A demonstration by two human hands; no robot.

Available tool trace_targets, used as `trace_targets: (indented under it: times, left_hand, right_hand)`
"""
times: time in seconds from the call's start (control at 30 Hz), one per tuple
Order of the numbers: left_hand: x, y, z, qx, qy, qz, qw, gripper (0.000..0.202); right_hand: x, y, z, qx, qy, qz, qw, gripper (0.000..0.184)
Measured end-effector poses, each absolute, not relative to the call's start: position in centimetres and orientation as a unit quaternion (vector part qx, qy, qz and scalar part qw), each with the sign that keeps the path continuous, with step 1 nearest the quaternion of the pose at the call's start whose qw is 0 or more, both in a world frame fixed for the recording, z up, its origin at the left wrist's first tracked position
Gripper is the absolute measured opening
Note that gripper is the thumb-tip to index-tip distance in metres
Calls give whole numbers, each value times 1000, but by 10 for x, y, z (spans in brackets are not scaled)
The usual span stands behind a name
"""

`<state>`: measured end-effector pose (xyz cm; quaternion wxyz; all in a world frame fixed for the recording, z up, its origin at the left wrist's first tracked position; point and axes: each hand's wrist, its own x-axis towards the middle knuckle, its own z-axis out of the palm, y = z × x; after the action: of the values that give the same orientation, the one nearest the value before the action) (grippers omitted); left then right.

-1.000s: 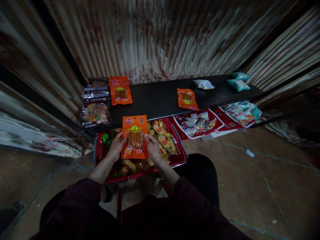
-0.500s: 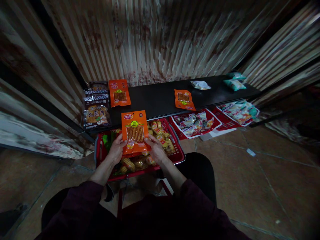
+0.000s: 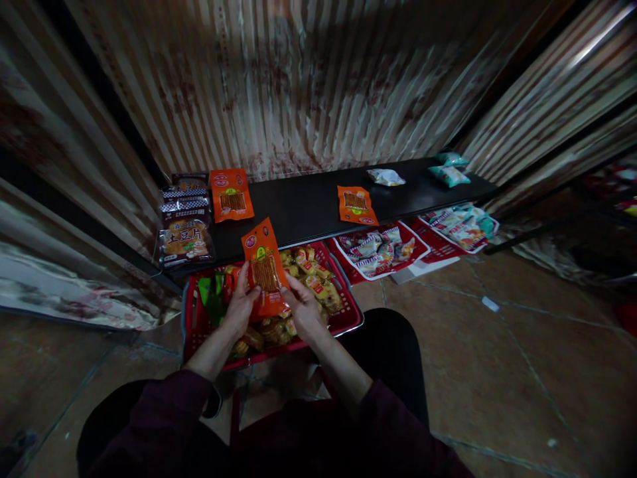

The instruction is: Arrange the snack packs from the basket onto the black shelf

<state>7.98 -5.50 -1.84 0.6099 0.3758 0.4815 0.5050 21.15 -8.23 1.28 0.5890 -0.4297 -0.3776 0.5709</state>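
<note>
Both hands hold an orange snack packet point(image 3: 264, 264) upright over a red shopping basket point(image 3: 196, 320) full of small yellow and orange snack bags. My left hand point(image 3: 239, 307) grips the packet's lower left edge with fingers closed. On the lower right edge, my right hand point(image 3: 304, 311) pinches it. The packet is tilted, its top leaning left. Two more orange packets lie on the black shelf point(image 3: 308, 202): one at the left point(image 3: 231, 194), one near the middle point(image 3: 356, 205).
Dark potato-chip bags point(image 3: 186, 226) are stacked at the shelf's left end. A white bag point(image 3: 385, 176) and green bags point(image 3: 449, 174) lie at its right end. Red trays of snacks point(image 3: 381, 244) sit on the tiled floor under the shelf. Corrugated metal walls surround the spot.
The orange packet has turned from facing me squarely to tilted and edge-on, and my hands have drawn closer together at its bottom. The view has shifted a little to the right.
</note>
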Motion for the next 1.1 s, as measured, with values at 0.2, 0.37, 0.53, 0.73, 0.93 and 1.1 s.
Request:
trace_targets:
  times: [0.2, 0.37, 0.53, 0.73, 0.93, 1.1]
  left_hand:
    - [82, -60, -9, 284, 448, 499, 685, 50]
    - [78, -59, -16, 287, 454, 498, 681, 37]
    - [75, -58, -15, 251, 420, 515, 704, 34]
    - [68, -60, -8, 205, 346, 505, 764, 42]
    - [65, -58, -3, 137, 369, 519, 759, 37]
    - [59, -55, -5, 132, 369, 523, 757, 42]
  right_hand:
    - [201, -86, 21, -439, -376, 566, 588, 35]
    - [194, -90, 16, -441, -420, 556, 565, 37]
    - [185, -98, 0, -492, -529, 453, 523, 40]
    - [178, -109, -10, -546, -690, 237, 411, 47]
    - [171, -114, -18, -549, -748, 159, 337, 51]
    - [173, -116, -16, -510, -779, 165, 325, 52]
